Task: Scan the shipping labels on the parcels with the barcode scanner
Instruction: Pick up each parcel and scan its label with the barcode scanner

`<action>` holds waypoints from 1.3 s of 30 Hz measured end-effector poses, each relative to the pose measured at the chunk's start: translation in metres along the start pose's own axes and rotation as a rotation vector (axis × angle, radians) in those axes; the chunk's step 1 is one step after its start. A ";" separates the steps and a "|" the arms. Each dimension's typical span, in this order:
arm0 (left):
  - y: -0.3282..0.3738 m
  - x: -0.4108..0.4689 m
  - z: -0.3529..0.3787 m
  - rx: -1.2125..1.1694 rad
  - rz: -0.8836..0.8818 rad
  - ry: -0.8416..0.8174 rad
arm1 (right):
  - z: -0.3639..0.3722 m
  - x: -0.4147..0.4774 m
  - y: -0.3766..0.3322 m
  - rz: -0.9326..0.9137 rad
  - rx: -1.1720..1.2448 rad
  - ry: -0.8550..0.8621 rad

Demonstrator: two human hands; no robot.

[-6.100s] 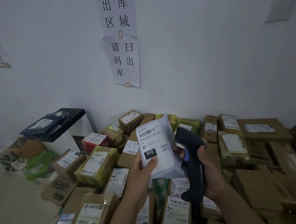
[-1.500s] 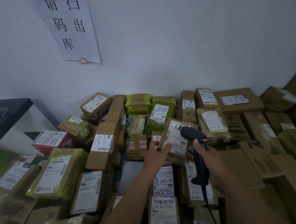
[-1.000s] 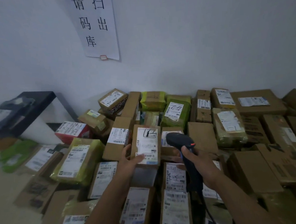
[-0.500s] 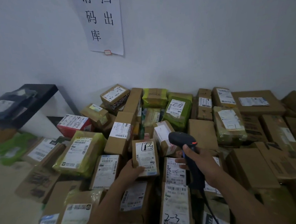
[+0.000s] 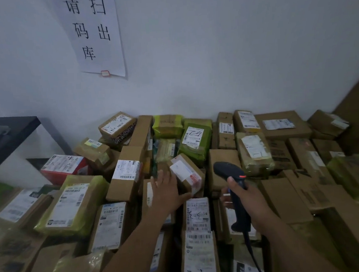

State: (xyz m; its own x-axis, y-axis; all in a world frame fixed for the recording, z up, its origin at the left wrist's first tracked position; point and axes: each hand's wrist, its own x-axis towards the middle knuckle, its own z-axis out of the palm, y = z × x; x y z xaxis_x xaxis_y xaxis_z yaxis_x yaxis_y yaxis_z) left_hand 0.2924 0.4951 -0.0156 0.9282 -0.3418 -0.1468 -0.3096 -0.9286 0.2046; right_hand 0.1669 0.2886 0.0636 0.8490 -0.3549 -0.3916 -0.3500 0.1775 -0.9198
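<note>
Head camera: right hand (image 5: 250, 203) grips the barcode scanner (image 5: 230, 171); just left of it, the left hand (image 5: 167, 193), fingers straight and spread, touches a tilted small parcel (image 5: 195, 178) with a white label (image 5: 182, 170); beyond both hands, a green-wrapped parcel (image 5: 196, 142) by the wall (image 5: 233, 68)

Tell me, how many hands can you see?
2. The left hand is open against a small brown parcel in the middle of the pile. The right hand grips the black scanner beside it. Neither is hidden.
</note>
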 end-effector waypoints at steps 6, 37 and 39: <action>0.022 0.021 0.008 -0.040 0.124 0.037 | -0.017 0.011 -0.001 -0.020 -0.043 0.096; 0.028 -0.005 -0.030 0.012 0.280 -0.072 | -0.024 -0.005 -0.008 -0.040 -0.031 -0.038; 0.017 -0.042 -0.033 -0.114 0.154 -0.004 | -0.015 -0.015 -0.007 -0.040 -0.041 -0.094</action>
State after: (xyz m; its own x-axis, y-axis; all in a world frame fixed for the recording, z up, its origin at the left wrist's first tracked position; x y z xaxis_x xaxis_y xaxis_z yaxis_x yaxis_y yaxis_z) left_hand 0.2550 0.4988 0.0262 0.8707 -0.4796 -0.1090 -0.4225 -0.8427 0.3336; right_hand 0.1501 0.2789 0.0756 0.8954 -0.2731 -0.3517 -0.3290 0.1265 -0.9358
